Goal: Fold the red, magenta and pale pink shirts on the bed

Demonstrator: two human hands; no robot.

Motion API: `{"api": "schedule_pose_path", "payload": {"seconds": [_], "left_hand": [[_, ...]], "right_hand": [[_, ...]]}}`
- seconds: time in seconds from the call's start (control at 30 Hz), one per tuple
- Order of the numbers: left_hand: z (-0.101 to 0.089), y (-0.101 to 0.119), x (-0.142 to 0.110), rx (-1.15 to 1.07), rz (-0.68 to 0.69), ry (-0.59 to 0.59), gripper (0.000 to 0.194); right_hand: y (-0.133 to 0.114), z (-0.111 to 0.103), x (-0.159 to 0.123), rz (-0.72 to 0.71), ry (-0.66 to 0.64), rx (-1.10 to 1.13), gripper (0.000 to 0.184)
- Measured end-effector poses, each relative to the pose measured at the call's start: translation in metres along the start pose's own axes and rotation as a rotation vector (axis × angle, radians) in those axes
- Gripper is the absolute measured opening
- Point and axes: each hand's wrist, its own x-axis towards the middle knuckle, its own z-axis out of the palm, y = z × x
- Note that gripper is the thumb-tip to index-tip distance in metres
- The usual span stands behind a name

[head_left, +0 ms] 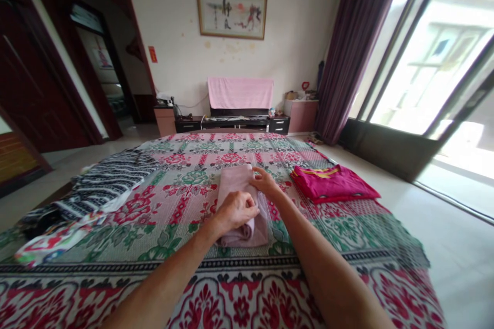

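A pale pink folded garment (236,177) lies lengthwise on the patterned bedspread (200,239), straight in front of me. Its near end shows a rolled or doubled layer, with a thinner flap spread out on the right. My left hand (237,209) rests over the middle of it, fingers curled and pinching the cloth near the right edge. Higher up, my right hand (264,181) grips the far right edge between thumb and fingers. The exact kind of garment is hidden by the folding.
To the right lies a folded magenta garment (334,183) with yellow trim. A black-and-white striped garment (111,177) and a white multicoloured cloth (57,241) are heaped on the left. Beyond the bedspread stands a low cabinet (280,124) under a pink cloth (241,93).
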Motion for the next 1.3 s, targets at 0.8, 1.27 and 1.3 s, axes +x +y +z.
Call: {"api": "schedule_pose_path", "payload": {"seconds": [0.8, 1.27, 1.3], "left_hand": [[0.033, -0.055, -0.02, 0.35, 0.218, 0.239, 0.054], [0.042, -0.058, -0.024, 0.285, 0.228, 0.305, 0.053], [0.042, -0.06, -0.024, 0.263, 0.208, 0.347, 0.052]], "right_hand": [[0.004, 0.007, -0.014, -0.557, -0.08, -0.846, 0.04], [0.015, 0.003, -0.013, -0.377, 0.112, -0.868, 0.04], [0.014, 0.001, -0.013, -0.311, 0.192, -0.864, 0.039]]}}
